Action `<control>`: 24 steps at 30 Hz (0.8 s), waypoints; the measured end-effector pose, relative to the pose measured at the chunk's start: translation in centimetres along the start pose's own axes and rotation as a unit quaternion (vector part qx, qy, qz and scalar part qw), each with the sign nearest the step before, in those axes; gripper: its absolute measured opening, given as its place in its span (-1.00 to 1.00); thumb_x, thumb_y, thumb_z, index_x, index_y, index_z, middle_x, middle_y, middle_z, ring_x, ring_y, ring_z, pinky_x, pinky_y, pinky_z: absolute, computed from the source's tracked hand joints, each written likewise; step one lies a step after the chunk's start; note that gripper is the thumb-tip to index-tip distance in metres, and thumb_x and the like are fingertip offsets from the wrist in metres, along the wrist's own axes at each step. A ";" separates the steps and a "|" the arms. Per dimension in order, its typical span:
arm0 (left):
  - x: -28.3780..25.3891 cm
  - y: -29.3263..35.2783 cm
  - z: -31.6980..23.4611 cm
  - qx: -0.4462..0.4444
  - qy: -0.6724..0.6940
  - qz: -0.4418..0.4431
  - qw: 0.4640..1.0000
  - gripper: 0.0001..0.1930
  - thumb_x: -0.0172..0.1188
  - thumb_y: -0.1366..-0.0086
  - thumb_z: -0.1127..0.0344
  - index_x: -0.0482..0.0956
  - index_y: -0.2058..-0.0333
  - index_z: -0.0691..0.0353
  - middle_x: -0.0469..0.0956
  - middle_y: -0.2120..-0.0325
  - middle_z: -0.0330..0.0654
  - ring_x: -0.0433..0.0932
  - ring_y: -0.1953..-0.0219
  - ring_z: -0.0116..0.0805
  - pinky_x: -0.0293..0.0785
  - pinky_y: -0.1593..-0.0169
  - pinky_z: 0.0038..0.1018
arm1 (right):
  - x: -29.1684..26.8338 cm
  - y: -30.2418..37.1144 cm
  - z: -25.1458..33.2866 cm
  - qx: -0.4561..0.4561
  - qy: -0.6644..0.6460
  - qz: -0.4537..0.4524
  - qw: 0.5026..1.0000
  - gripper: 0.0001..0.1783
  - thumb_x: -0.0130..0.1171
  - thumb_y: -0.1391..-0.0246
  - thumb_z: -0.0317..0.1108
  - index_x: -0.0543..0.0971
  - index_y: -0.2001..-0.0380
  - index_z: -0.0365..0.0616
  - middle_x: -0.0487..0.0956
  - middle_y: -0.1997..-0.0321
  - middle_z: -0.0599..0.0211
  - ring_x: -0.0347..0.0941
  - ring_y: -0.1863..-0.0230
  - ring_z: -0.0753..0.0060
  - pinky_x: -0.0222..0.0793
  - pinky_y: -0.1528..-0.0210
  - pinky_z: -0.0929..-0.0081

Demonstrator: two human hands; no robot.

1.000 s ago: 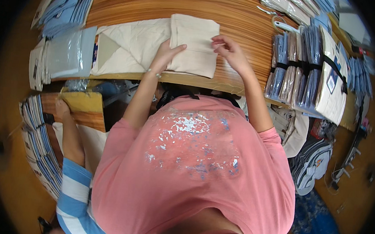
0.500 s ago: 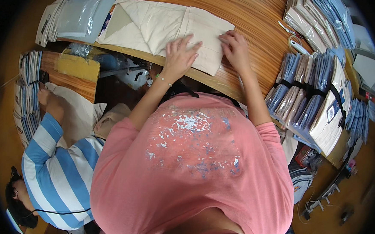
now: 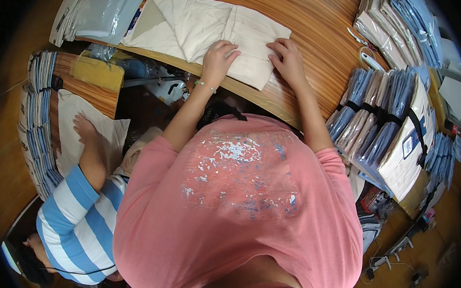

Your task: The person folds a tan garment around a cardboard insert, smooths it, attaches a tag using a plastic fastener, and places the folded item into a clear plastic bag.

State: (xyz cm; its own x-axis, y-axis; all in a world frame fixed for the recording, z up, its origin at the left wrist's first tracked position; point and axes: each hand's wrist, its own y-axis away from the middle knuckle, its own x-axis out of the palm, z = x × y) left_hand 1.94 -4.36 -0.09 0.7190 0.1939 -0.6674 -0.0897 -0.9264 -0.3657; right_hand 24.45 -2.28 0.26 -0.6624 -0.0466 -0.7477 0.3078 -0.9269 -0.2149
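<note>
A long cream cloth garment [image 3: 201, 26] lies folded on the wooden table, its creased middle overlapping toward the flatter right end. A greyish panel shows at its left end. My left hand [image 3: 217, 64] is closed on the garment's near side, fingers bent in and pressed to the fabric by a fold line. At the garment's right end, my right hand [image 3: 288, 62] has its curled fingers and thumb on the edge. Whether fabric is pinched beneath the fingertips is partly hidden in both hands.
Plastic-wrapped folded clothes [image 3: 98, 17] lie at the table's left. Strapped bundles of packed garments [image 3: 380, 111] and another stack [image 3: 401, 28] stand right, near a white-handled tool [image 3: 371, 62]. At lower left a co-worker in a striped shirt [image 3: 86, 219] touches cream cloth [image 3: 77, 103].
My left hand's spread fingers have drawn in on the garment. My right hand stays at the edge. The co-worker's arm has moved right, onto the cream cloth.
</note>
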 end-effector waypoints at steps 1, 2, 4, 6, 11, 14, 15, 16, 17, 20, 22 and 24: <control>0.1 -0.2 0.1 -0.012 0.000 0.013 1.000 -0.90 0.21 -0.08 0.40 0.57 0.42 0.29 0.52 0.42 -0.10 0.48 0.33 -0.12 0.41 0.21 -0.37 | 0.1 0.1 0.0 0.004 -0.001 -0.004 1.000 -0.69 0.20 0.12 -0.33 0.56 0.21 0.04 0.45 0.08 0.31 0.30 -0.02 0.17 0.18 -0.02 0.21; 0.1 -0.3 0.2 -0.025 -0.001 0.026 0.999 -0.92 0.19 -0.09 0.42 0.56 0.44 0.30 0.51 0.43 -0.09 0.47 0.34 -0.12 0.41 0.22 -0.37 | 0.2 0.1 -0.1 0.004 0.000 -0.001 1.000 -0.69 0.20 0.12 -0.33 0.56 0.21 0.04 0.45 0.07 0.31 0.30 -0.03 0.17 0.18 -0.02 0.21; 0.3 -0.6 0.3 -0.058 0.035 0.014 0.998 -0.94 0.16 -0.10 0.45 0.54 0.49 0.31 0.49 0.46 -0.09 0.47 0.36 -0.16 0.40 0.23 -0.39 | 0.3 -0.1 -0.1 0.000 0.004 0.003 1.000 -0.69 0.20 0.12 -0.32 0.56 0.20 0.06 0.44 0.06 0.32 0.30 -0.03 0.18 0.16 -0.02 0.21; 0.3 -0.7 0.4 -0.103 0.107 -0.034 0.988 -0.92 0.13 -0.10 0.48 0.50 0.55 0.33 0.48 0.50 -0.12 0.47 0.39 -0.23 0.39 0.26 -0.41 | 0.3 0.1 0.3 0.014 0.002 0.009 1.000 -0.69 0.20 0.12 -0.31 0.56 0.20 0.07 0.44 0.06 0.32 0.30 -0.03 0.19 0.15 -0.03 0.21; -6.3 1.5 -0.8 -0.134 0.396 0.282 0.864 -0.97 0.10 -0.12 0.52 0.51 0.44 0.30 0.50 0.44 -0.26 0.45 0.38 -0.51 0.38 0.24 -0.57 | 0.0 0.0 -0.3 0.038 -0.069 -0.004 0.997 -0.69 0.18 0.12 -0.40 0.55 0.20 0.01 0.45 0.08 0.28 0.32 0.00 0.15 0.20 -0.02 0.25; -8.5 1.5 -4.5 -0.133 0.229 0.665 0.698 -0.92 0.08 -0.17 0.47 0.51 0.37 0.31 0.52 0.35 -0.17 0.47 0.25 -0.42 0.33 0.11 -0.56 | -0.3 -1.0 -3.4 0.037 -0.139 -0.074 0.987 -0.69 0.12 0.13 -0.53 0.54 0.22 -0.13 0.49 0.16 0.18 0.37 0.09 0.07 0.30 0.02 0.33; -7.7 1.9 -4.3 -0.109 0.210 0.540 0.808 -0.92 0.07 -0.16 0.49 0.51 0.36 0.32 0.51 0.34 -0.14 0.47 0.24 -0.36 0.34 0.10 -0.53 | -1.1 -1.4 -3.3 0.032 -0.050 -0.100 0.993 -0.71 0.13 0.13 -0.51 0.54 0.24 -0.15 0.49 0.17 0.18 0.36 0.11 0.06 0.29 0.02 0.31; -6.4 1.8 -3.8 -0.079 0.185 0.401 0.894 -0.91 0.06 -0.15 0.51 0.51 0.35 0.32 0.50 0.32 -0.12 0.47 0.23 -0.30 0.34 0.10 -0.50 | -1.5 -1.7 -3.6 0.052 -0.079 -0.089 0.992 -0.72 0.14 0.13 -0.50 0.55 0.24 -0.14 0.49 0.16 0.19 0.35 0.10 0.06 0.28 0.01 0.30; -5.4 1.6 -3.3 -0.046 0.153 0.252 0.954 -0.89 0.05 -0.15 0.52 0.51 0.34 0.33 0.49 0.31 -0.10 0.47 0.22 -0.24 0.35 0.10 -0.47 | -1.7 -2.1 -3.8 0.073 -0.107 -0.077 0.989 -0.73 0.14 0.12 -0.49 0.56 0.25 -0.13 0.48 0.16 0.21 0.34 0.08 0.07 0.26 -0.01 0.30; -3.1 0.4 -1.9 0.035 -0.045 0.079 0.995 -0.82 -0.01 -0.10 0.59 0.50 0.31 0.34 0.42 0.24 -0.03 0.42 0.16 -0.10 0.35 0.06 -0.37 | -2.2 -2.4 -3.0 0.019 0.011 -0.115 0.993 -0.70 0.17 0.13 -0.46 0.56 0.23 -0.11 0.46 0.12 0.15 0.30 0.01 0.03 0.20 -0.06 0.23; -3.0 0.4 -1.0 0.037 -0.033 0.114 0.992 -0.79 -0.01 -0.04 0.60 0.53 0.33 0.31 0.41 0.21 -0.02 0.41 0.17 -0.06 0.36 0.07 -0.32 | -2.8 -2.6 -4.1 0.085 0.071 -0.230 0.967 -0.64 0.19 0.14 -0.43 0.52 0.17 -0.13 0.40 0.05 0.04 0.24 -0.04 -0.03 0.15 -0.11 0.19; -2.9 0.3 -0.5 0.024 -0.012 0.123 0.992 -0.76 -0.01 -0.01 0.62 0.54 0.33 0.30 0.40 0.22 -0.01 0.41 0.17 -0.03 0.37 0.07 -0.29 | -3.5 -3.0 -6.4 0.146 0.095 -0.317 0.932 -0.58 0.21 0.15 -0.40 0.48 0.11 -0.15 0.34 -0.01 -0.06 0.19 -0.09 -0.08 0.10 -0.14 0.15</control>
State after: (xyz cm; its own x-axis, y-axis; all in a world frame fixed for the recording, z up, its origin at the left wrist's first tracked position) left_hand 0.20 -5.33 2.03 0.6550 -0.0279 -0.7551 -0.2928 -0.9306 -0.2196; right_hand 30.24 3.08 -0.52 -0.5067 0.5855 -0.6329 -0.3217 -0.8094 -0.4913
